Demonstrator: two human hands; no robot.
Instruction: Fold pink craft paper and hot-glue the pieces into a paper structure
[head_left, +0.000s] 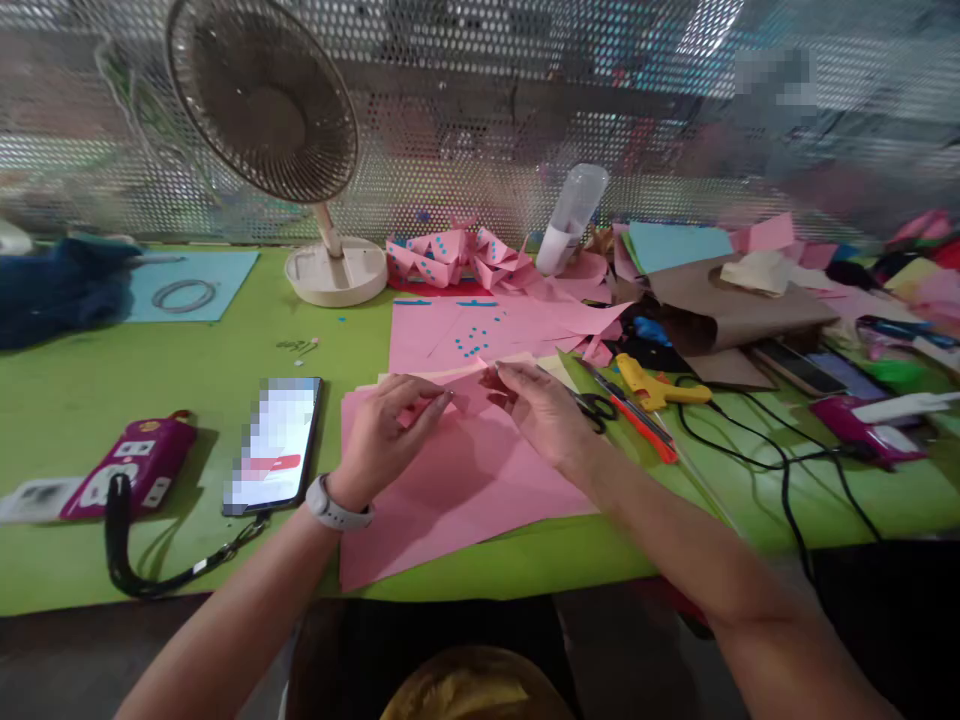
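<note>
Pinching a small folded piece of pink paper between them, the left hand and the right hand meet over the middle of a green table. The left hand's fingers are curled closed on the piece's left edge, and the right hand's fingertips grip its right edge from above; the fold itself is small and partly hidden by the fingers, so its exact shape is hard to tell. The piece is held just above a large pink sheet that lies flat on the table under both hands. A pale watch sits on the left wrist.

Just left of the left hand lies a phone with a black strap (its screen is blurred), and further left a magenta pouch. Beside the right hand are scissors and an orange-handled cutter, with a yellow glue gun touching them and its black cable trailing to the right. Behind the hands lie more pink sheets with blue dots and a heap of folded pink shapes. A desk fan stands at the back left, and a clear bottle leans near the heap.
</note>
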